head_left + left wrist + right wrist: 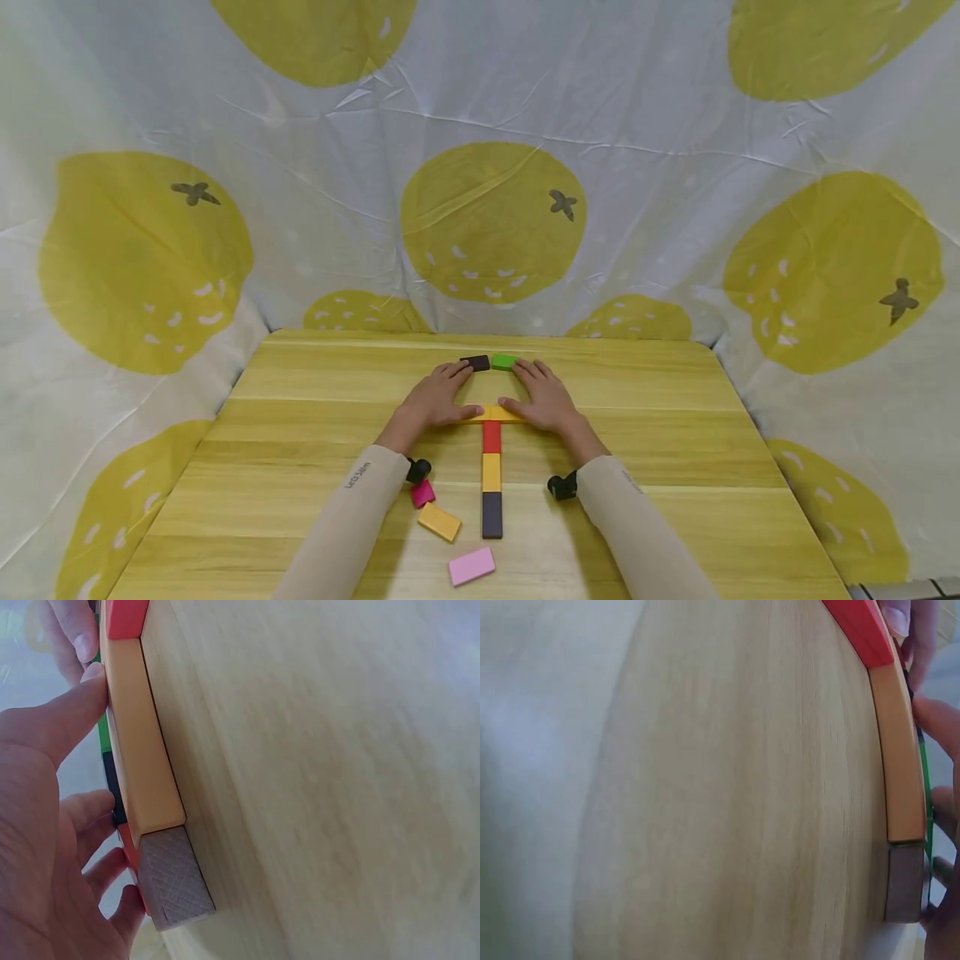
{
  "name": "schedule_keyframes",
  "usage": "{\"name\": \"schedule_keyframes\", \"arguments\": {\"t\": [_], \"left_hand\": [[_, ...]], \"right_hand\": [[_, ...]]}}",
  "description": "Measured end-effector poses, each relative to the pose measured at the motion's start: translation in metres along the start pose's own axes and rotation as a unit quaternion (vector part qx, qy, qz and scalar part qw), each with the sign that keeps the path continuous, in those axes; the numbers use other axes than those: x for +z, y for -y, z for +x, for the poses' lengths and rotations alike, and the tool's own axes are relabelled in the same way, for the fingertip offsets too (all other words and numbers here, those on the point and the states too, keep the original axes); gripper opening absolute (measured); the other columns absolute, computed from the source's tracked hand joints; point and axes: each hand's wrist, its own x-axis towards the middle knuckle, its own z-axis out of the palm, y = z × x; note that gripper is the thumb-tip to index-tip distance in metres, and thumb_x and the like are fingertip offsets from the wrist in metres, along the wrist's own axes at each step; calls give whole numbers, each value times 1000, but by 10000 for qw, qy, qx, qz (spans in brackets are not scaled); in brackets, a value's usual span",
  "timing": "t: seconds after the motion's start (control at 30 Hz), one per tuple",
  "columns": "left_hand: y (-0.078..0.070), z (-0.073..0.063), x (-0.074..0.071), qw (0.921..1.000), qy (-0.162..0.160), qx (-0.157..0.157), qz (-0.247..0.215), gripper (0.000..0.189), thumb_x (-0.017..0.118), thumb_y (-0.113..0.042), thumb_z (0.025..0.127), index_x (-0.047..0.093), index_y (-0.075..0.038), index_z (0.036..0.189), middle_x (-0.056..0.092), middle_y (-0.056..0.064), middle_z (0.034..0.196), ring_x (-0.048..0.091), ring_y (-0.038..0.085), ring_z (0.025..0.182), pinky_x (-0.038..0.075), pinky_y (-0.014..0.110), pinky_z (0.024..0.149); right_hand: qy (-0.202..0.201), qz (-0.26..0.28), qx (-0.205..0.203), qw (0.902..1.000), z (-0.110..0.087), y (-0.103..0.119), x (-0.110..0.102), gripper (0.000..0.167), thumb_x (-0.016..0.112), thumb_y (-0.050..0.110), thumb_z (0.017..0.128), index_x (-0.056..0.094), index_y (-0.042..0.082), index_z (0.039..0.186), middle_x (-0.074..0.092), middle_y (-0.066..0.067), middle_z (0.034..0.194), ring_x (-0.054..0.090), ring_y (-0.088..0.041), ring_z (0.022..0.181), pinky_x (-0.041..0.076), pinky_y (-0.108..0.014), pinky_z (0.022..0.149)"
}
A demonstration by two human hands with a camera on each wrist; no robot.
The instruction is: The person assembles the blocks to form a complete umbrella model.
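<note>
My left hand (431,398) and right hand (546,402) lie spread over a block arrangement. Their thumbs touch a crosswise row of orange blocks (491,414); the fingers reach a black block (475,363) and a green block (504,362) farther back. From the row's middle, a red block (491,437), an orange block (491,472) and a dark block (492,515) run toward me. The left wrist view shows a grey-brown block (178,881) at the row's end and a red block (131,851) by the fingers. Another brown block (905,883) meets the right end. My palms hide part from above.
Loose on the wooden table (300,467) lie a magenta block (423,493), an orange block (439,522) and a pink block (472,567), left of and nearer than the column. A lemon-print curtain (480,100) hangs behind and at both sides.
</note>
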Motion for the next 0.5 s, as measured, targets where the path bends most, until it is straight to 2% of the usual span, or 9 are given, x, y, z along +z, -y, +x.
{"name": "schedule_keyframes", "arguments": {"t": [0.5], "left_hand": [[-2, -2, -2, 9998, -150, 87, -103, 91, 62, -66, 93, 37, -11, 161, 34, 10, 167, 33, 37, 153, 35, 53, 122]], "right_hand": [[-101, 152, -9, 9998, -1, 0, 4, 82, 56, 62, 96, 40, 12, 160, 33, -6, 168, 21, -41, 158, 26, -64, 123]]}}
